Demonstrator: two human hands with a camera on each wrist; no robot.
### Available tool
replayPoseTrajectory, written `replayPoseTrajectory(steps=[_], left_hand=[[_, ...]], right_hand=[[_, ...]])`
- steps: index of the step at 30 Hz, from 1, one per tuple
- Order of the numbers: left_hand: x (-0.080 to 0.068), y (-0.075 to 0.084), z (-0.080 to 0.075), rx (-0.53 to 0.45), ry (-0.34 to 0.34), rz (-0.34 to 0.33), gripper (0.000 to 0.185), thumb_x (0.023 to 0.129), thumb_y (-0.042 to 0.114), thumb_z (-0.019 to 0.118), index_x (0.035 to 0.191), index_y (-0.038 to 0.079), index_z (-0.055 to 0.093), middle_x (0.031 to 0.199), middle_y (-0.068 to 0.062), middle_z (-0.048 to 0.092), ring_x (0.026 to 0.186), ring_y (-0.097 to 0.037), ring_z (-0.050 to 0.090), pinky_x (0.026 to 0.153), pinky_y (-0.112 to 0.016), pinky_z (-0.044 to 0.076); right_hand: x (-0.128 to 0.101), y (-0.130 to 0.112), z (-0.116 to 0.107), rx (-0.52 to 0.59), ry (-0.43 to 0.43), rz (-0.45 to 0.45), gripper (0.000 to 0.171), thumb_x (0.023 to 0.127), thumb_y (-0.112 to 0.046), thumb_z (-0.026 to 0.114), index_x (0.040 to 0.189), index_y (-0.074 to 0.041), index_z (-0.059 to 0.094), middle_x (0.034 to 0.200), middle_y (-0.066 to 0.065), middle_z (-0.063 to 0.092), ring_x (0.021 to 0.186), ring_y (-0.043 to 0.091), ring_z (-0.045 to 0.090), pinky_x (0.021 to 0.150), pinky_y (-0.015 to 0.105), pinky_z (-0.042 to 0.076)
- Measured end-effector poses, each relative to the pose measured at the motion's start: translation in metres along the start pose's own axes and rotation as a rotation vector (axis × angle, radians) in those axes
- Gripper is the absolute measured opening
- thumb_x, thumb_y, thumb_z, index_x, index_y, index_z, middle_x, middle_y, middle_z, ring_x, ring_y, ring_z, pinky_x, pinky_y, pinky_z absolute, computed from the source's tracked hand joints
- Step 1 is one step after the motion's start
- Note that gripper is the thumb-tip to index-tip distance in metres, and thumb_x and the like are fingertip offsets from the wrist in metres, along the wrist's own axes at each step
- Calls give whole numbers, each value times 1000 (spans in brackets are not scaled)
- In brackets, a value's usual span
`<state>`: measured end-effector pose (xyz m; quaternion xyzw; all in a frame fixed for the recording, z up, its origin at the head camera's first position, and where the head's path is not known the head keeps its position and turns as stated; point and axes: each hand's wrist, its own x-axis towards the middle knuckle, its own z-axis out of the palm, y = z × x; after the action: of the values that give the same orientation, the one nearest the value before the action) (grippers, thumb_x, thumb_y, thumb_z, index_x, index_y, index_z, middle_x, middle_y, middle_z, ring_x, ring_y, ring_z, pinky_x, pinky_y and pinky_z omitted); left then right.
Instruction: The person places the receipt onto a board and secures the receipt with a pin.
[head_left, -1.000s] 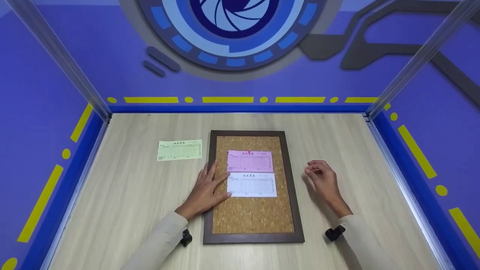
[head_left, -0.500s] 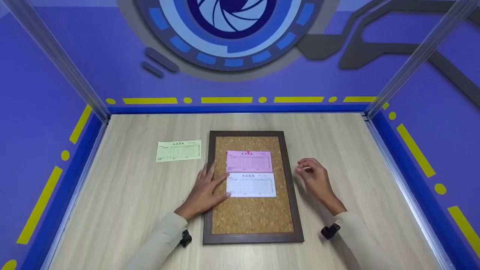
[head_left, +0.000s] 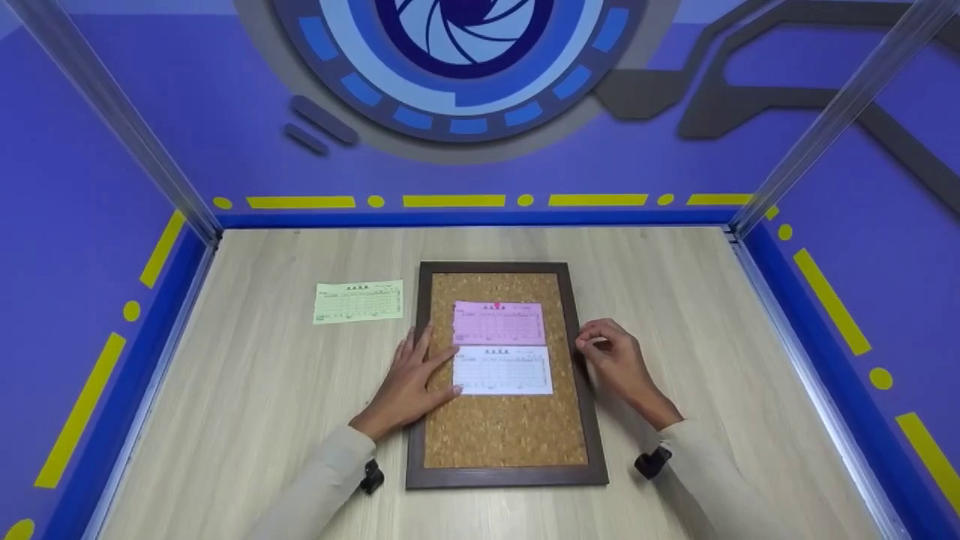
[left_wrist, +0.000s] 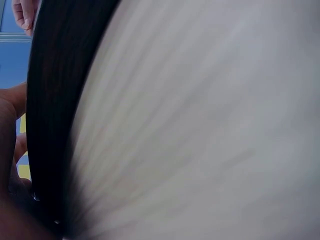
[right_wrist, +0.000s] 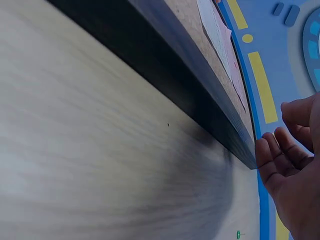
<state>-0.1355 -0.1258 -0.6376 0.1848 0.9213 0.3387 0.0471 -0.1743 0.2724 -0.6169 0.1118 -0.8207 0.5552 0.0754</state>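
Now the right hand (head_left: 616,360) has come closer to the cork board (head_left: 507,427): one second ago it was over the bare table, well apart from the frame, and at this moment its curled fingertips are at the right edge of the dark frame, beside the pink slip (head_left: 499,323). The thumb and the first fingers look pressed together as if they pinch something very small, but I cannot tell what, or if anything is really between them; it is too tiny to see in the head view, and in the right wrist view the fingers (right_wrist: 280,155) show only loosely curled next to the frame. The left hand (head_left: 411,384) has not moved. It lies flat with straight fingers across the left side of the frame, and its fingertips touch the left edge of the white slip (head_left: 502,370), holding the board and the paper quiet. The white slip lies on the cork directly under the pink slip, which has a small red pin head at its top. A green slip (head_left: 358,301) waits on the wooden table (head_left: 262,390), well apart to the left. In my judgement the right hand is moving in toward the white slip, which seems not yet fixed to the cork.
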Motion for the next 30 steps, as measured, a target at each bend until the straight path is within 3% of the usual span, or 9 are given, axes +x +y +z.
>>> replayPoseTrajectory(steps=[16, 25, 30], left_hand=[[0, 1, 0, -2, -3, 5, 73, 100, 54, 75, 162, 22, 58, 184, -19, 10, 167, -54, 3, 134, -64, 6], [-1, -1, 0, -2, 2, 11, 73, 100, 55, 74, 163, 22, 57, 184, -19, 10, 166, -55, 3, 134, -65, 5], [-1, -1, 0, 1, -1, 6, 73, 100, 55, 74, 163, 23, 56, 184, -20, 10, 166, -55, 3, 134, -64, 5]], right_hand=[[1, -6, 21, 8, -101, -6, 8, 102, 2, 76, 95, -4, 76, 108, 12, 73, 101, 22, 67, 83, 18, 55], [6, -17, 32, 32, -164, 9, 8, 102, 3, 74, 98, -3, 77, 105, 8, 71, 92, 21, 64, 74, 22, 51], [8, -20, 40, 39, -173, 5, 6, 102, 4, 74, 97, 0, 75, 104, 11, 70, 81, 21, 61, 61, 21, 47]])
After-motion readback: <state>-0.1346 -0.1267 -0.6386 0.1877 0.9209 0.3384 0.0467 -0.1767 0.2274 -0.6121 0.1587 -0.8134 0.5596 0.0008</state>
